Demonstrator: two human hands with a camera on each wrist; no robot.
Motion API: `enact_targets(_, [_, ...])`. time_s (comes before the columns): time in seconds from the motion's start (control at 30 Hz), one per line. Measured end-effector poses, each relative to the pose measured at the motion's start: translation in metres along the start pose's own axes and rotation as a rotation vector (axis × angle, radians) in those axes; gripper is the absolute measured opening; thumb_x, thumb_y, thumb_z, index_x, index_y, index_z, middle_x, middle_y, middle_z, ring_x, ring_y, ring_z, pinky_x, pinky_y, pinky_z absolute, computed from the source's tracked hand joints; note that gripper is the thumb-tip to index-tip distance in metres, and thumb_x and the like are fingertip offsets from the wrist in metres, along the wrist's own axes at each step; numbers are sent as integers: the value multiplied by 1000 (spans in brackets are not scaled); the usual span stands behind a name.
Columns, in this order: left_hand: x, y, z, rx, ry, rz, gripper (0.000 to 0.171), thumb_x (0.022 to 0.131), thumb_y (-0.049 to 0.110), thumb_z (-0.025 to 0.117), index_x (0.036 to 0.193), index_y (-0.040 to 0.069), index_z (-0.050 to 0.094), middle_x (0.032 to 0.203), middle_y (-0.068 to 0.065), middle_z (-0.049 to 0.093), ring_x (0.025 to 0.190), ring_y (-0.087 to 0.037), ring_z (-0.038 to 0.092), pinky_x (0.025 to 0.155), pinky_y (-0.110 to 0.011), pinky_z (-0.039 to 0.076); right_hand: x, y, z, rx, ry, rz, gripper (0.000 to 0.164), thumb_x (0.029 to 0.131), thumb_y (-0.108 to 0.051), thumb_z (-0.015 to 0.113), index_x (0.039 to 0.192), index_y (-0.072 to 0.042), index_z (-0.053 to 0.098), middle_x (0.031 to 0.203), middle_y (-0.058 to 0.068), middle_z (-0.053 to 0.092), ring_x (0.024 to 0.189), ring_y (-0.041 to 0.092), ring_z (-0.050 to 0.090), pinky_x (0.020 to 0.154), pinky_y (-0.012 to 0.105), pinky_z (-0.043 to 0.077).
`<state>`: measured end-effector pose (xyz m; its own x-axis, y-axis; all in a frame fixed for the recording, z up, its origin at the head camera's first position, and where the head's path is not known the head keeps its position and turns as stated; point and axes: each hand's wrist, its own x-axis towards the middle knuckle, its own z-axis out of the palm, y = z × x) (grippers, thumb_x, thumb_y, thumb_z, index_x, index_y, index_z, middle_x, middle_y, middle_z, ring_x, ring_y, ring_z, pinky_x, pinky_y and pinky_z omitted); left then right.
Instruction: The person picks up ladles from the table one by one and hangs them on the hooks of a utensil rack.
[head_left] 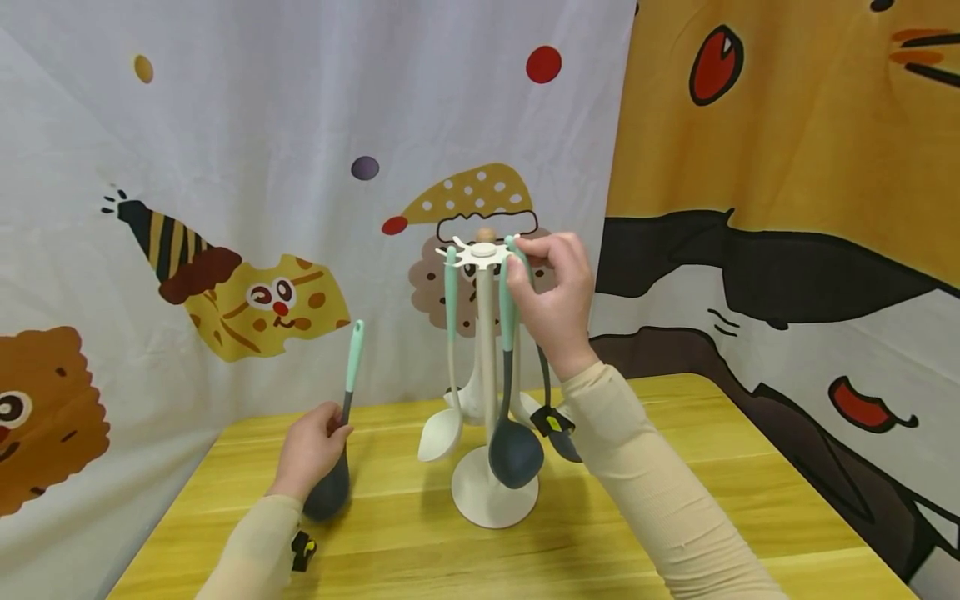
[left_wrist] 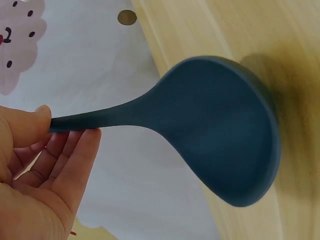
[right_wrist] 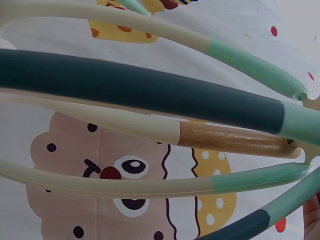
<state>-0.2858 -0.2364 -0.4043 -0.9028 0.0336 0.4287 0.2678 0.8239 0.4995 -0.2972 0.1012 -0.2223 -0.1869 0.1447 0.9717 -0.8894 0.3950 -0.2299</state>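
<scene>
My left hand (head_left: 311,450) grips a dark blue spatula (left_wrist: 215,130) by its neck, low on the left side of the table. The spatula's mint handle (head_left: 356,354) points up, and its broad head hangs down close over the wood. At the top of a white utensil stand (head_left: 495,500), my right hand (head_left: 558,292) pinches the upper end of a mint handle (head_left: 507,312). That handle belongs to a dark blue ladle (head_left: 517,454), whose bowl hangs in front of the stand's base. The fingers partly cover the hooks there.
A white spoon (head_left: 440,433) hangs on the stand's left, and another dark blue utensil (head_left: 564,446) on its right, partly behind the sleeve. More pale utensils hang behind, one with a wooden end (right_wrist: 235,139). A patterned curtain (head_left: 300,125) backs the wooden table (head_left: 397,550).
</scene>
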Motion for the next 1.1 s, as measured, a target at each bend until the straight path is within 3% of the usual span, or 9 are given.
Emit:
enact_targets(0.27, [0,15,-3,-37,0,-8,16,90,7,72,88,8,57,75,-3,57,66,-20,51,58,-34,45,0,0,-1,-2,-17,0,29,88,-22,62,99,3,70,94,16,60,84,27,56,75,27,48])
enact_targets(0.47, [-2,28,-7,-62,23,45,16,88,6,73,87,9,58,75,-2,58,73,-22,58,67,-42,53,0,1,-1,2,-21,-2,28,89,-21,61,100,3,70,94,16,60,84,27,56,73,32,50])
enact_targets(0.7, [-4,43,-11,-91,33,76,16,88,6,74,88,11,59,76,0,60,83,-27,67,71,-46,57,0,0,-1,2,-15,0,28,88,-22,62,99,3,71,94,16,60,84,27,56,74,28,48])
enact_targets(0.9, [-7,56,-14,-121,37,112,15,87,4,75,89,10,61,78,0,63,78,-21,66,70,-42,58,0,0,0,7,-9,-4,27,87,-21,62,99,2,71,94,15,61,83,27,56,72,37,50])
enact_targets(1.1, [-11,68,-19,-133,38,140,16,87,3,74,88,11,60,79,1,62,75,-16,64,69,-39,59,0,2,1,28,11,2,24,87,-19,62,97,1,71,92,15,61,82,26,56,72,33,50])
